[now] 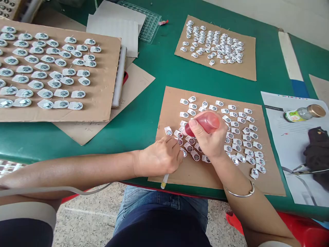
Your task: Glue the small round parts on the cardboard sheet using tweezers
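Note:
My right hand [209,139] grips a small red squeeze bottle [204,122], its tip pointing down-left over small white round parts [240,137] laid out on a cardboard sheet [177,171] in front of me. My left hand [160,157] rests on the same sheet just left of the bottle's tip, fingers closed around a thin pale stick [164,180] that pokes out below the palm. Its fingertips touch the parts beside the bottle's tip. A metal bangle [241,193] sits on my right wrist.
A second cardboard sheet [246,70] with small parts lies at the back. A large cardboard [102,103] with bigger silver parts is at the left. At the right, a small glass bottle [304,113] and dark cloth [317,154] lie on paper. The green table [144,113] edge is near me.

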`<act>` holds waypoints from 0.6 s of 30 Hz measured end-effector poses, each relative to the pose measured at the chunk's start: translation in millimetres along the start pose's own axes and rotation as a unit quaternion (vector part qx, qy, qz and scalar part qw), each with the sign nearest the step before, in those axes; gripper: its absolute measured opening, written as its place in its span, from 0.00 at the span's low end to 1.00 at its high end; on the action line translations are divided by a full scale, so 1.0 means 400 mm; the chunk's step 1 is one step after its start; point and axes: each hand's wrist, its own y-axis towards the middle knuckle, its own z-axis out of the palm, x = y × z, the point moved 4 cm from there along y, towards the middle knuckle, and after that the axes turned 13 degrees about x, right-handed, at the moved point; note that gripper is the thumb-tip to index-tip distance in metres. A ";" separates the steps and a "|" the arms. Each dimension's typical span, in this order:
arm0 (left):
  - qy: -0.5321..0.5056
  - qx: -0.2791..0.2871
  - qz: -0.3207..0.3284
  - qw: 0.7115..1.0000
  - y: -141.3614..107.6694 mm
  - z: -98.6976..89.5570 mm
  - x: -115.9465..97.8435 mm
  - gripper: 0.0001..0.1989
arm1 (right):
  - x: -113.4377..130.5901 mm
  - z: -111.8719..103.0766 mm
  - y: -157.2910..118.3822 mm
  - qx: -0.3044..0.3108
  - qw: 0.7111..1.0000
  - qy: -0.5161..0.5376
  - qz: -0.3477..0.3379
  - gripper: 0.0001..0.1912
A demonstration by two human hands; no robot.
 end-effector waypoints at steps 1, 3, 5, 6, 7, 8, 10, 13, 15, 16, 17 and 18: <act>-0.001 -0.003 0.001 1.000 0.000 0.000 0.000 0.10 | 0.000 0.002 0.000 0.005 1.000 0.002 0.001 0.10; -0.004 -0.009 0.001 1.000 0.000 0.001 -0.001 0.10 | -0.002 0.006 0.001 0.016 1.000 0.008 0.007 0.10; -0.003 -0.012 -0.002 1.000 -0.001 0.001 -0.001 0.10 | -0.002 0.008 0.002 0.020 1.000 0.006 0.010 0.11; -0.002 -0.013 -0.004 1.000 -0.002 0.001 -0.001 0.10 | -0.002 0.009 0.002 0.020 1.000 0.002 0.008 0.11; -0.001 -0.014 -0.006 1.000 -0.002 0.001 -0.001 0.10 | -0.001 0.009 0.002 0.020 1.000 -0.004 0.005 0.11; 0.000 -0.014 -0.007 1.000 -0.002 0.001 -0.001 0.10 | -0.001 0.009 0.003 0.019 1.000 -0.011 0.002 0.11; -0.003 -0.016 -0.009 1.000 -0.001 0.000 0.000 0.10 | -0.001 0.009 0.003 0.019 1.000 -0.017 -0.001 0.11; -0.008 -0.021 -0.009 1.000 -0.001 -0.001 0.001 0.10 | -0.002 0.006 0.004 0.013 1.000 -0.015 -0.004 0.11; -0.011 -0.024 -0.009 1.000 -0.001 0.000 0.002 0.10 | -0.003 0.006 0.005 0.007 1.000 -0.015 -0.007 0.11; -0.014 -0.023 -0.009 1.000 -0.002 0.000 0.002 0.10 | -0.004 0.005 0.005 0.004 1.000 -0.017 -0.009 0.11; -0.017 -0.022 -0.010 1.000 -0.002 0.001 0.002 0.11 | -0.004 0.006 0.005 0.002 1.000 -0.018 -0.010 0.10; -0.020 -0.022 -0.011 0.999 -0.003 0.001 0.002 0.11 | -0.005 0.006 0.005 0.001 1.000 -0.019 -0.010 0.11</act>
